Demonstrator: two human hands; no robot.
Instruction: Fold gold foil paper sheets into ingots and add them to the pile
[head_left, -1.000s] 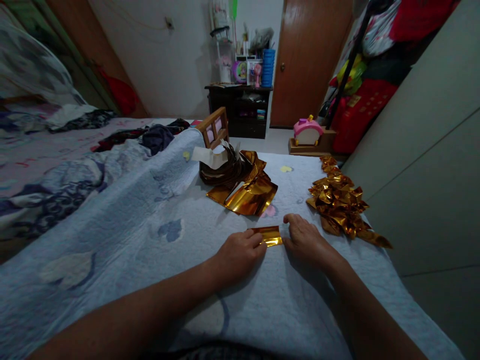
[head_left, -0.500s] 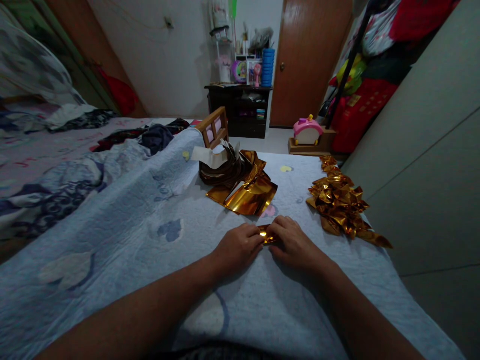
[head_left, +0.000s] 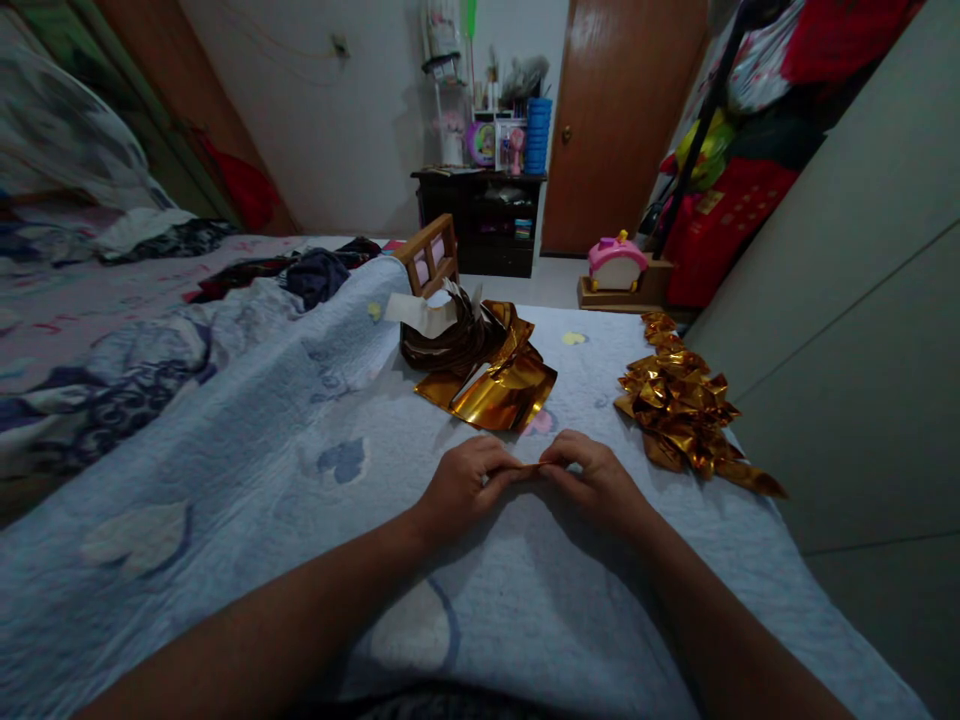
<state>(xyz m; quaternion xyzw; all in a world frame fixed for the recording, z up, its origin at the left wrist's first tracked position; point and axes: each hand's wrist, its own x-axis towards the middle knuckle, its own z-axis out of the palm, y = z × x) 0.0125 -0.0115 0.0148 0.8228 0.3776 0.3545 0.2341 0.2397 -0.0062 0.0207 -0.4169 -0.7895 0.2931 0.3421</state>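
Observation:
Between my two hands is a small folded strip of gold foil paper, seen nearly edge-on. My left hand pinches its left end between thumb and fingers. At the right end, my right hand pinches it the same way. Just beyond my hands lies a curled stack of gold foil sheets, with pale and dark undersides showing at its back left. Over to the right sits a heap of folded gold foil pieces, spread along the bed's edge.
A pale blue quilt with heart patterns covers the bed. Rumpled clothes lie at the left. A wooden bed rail rises behind the stack. On the floor beyond stands a pink toy. A pale cabinet side borders the bed's right.
The foil strip has turned from showing its shiny face to nearly edge-on. Both hands have gone from pressing over it to pinching its ends, slightly raised.

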